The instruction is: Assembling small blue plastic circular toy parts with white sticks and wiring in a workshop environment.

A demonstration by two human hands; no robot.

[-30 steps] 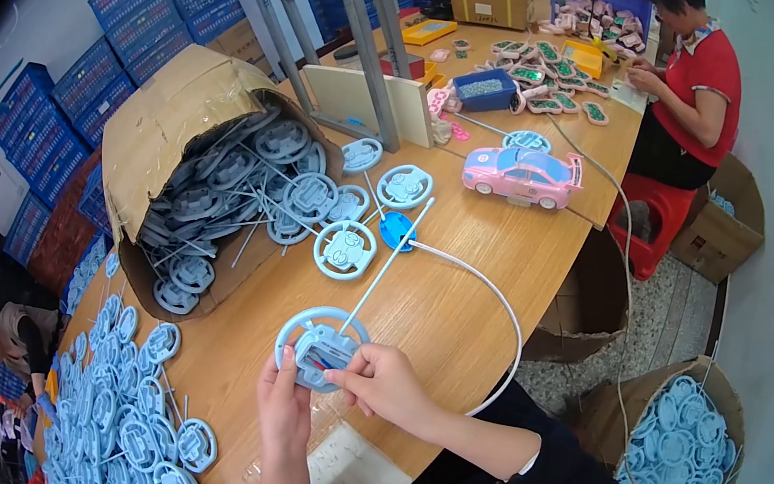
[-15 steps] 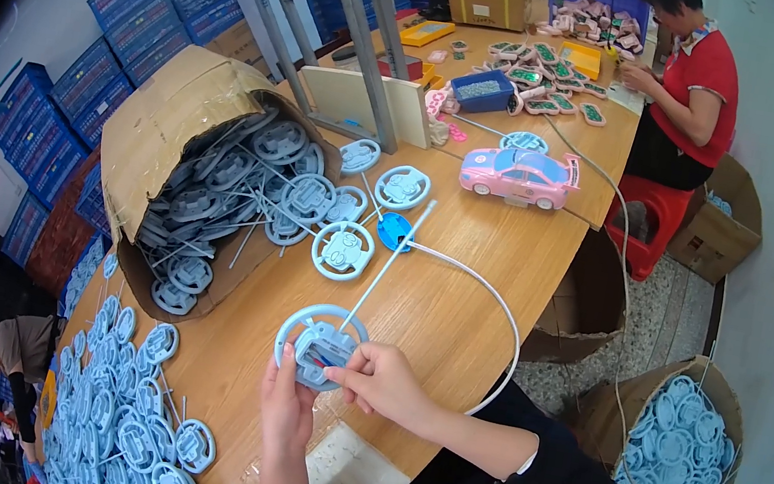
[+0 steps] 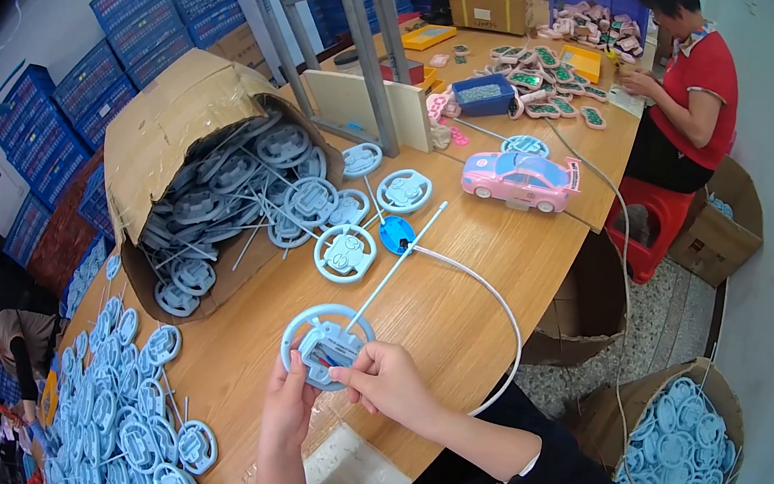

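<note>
A light-blue toy steering wheel (image 3: pixel 299 321) with a long pale rod is held over the near part of the table, its back with an open compartment facing up. My left hand (image 3: pixel 288 404) grips its lower left rim, thumb on top. My right hand (image 3: pixel 382 380) has its fingers pinched at the compartment, where something small, red and blue shows; the fingers partly hide it. Beyond the rod lies a round blue piece (image 3: pixel 396 234) with a white cable, next to another steering wheel (image 3: pixel 345 254).
A tipped cardboard box (image 3: pixel 185 124) of steering wheels stands left; a heap of steering wheels (image 3: pixel 124 433) lies nearer. A pink toy car (image 3: pixel 520 180) sits right of a metal frame (image 3: pixel 365 31). A person in red (image 3: pixel 710 86) works at the far right. A carton (image 3: pixel 597 417) stands on the floor.
The view has shifted very slightly. Both hands stay on the steering wheel in nearly the same pose. At far left, another person has moved a little.
</note>
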